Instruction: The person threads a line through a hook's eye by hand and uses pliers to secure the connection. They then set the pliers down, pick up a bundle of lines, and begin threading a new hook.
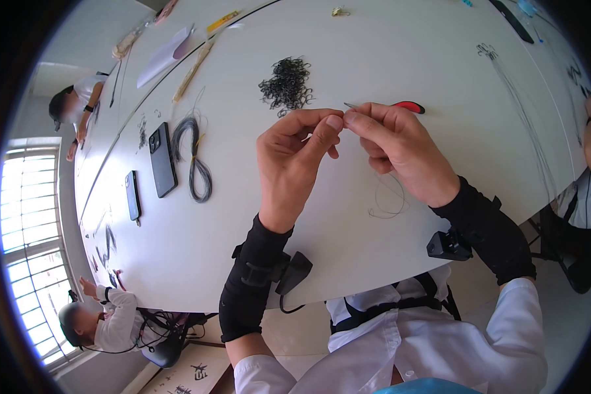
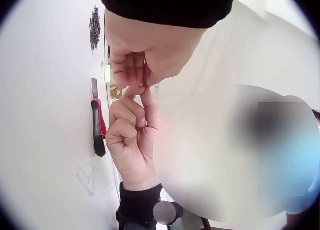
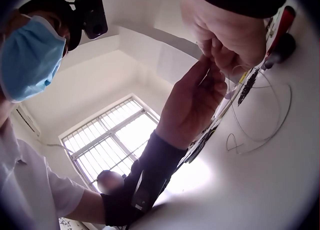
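My left hand (image 1: 287, 157) and right hand (image 1: 407, 148) meet fingertip to fingertip above the table. Each pinches with thumb and index finger. Thin fishing line (image 3: 290, 106) trails from beneath my right hand and loops onto the tabletop. A thin strand also shows within the left palm in the left wrist view. What lies right between the fingertips is hidden, and I cannot tell whether a hook is there. Just beyond the hands lies a heap of small black fish hooks (image 1: 287, 85). A red-and-black handled tool (image 2: 97, 125) lies behind the right hand, partly covered by it.
A tied coil of dark line (image 1: 194, 161), a large phone (image 1: 163, 159) and a smaller phone (image 1: 132, 196) lie to the left. Several hooks on long lines (image 1: 505, 79) stretch along the right. Other people sit around the white table (image 1: 348, 256).
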{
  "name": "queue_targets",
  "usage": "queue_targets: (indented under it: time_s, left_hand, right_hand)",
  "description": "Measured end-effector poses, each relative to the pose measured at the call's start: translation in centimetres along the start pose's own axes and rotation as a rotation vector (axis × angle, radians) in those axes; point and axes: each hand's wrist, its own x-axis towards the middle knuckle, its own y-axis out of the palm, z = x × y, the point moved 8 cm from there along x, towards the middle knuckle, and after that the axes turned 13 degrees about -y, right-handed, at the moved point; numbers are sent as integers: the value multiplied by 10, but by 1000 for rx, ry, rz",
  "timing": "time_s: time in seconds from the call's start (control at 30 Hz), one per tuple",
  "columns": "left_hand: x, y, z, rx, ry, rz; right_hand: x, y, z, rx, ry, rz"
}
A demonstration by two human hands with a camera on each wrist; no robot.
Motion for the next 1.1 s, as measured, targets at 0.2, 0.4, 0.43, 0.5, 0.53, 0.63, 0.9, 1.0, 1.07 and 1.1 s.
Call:
queue_targets:
  time_s: [0.2,0.4,0.43,0.5,0.53,0.63,0.9,1.0,1.07,1.1]
  left_hand:
    - [0,2,3,-49,-46,43]
    - [-1,1,2,-13,-38,29]
    - [-1,1,2,-26,-40,26]
    - [-1,3,2,-52,-44,19]
    - [-1,5,1,-73,-51,29]
    - [-2,8,0,-102,-44,49]
    - [-1,4,4,-80,3,49]
    - [-1,5,5,-72,-18,36]
    - [-2,8,1,-57,-18,18]
    - [-3,9,0,-49,-18,9]
  right_hand:
    - [0,0,2,30,-10,17]
    - [-1,1,2,48,12,14]
    - [-1,2,3,49,11,15]
    - [-1,2,1,87,22,27]
    - [-1,2,1,105,28,34]
    - [-5,7,3,200,91,70]
    - [-4,8,-5,263,146,75]
    - [-5,8,-8,263,153,76]
    - [-5,8,-8,275,159,67]
    - [-6,8,-7,282,161,59]
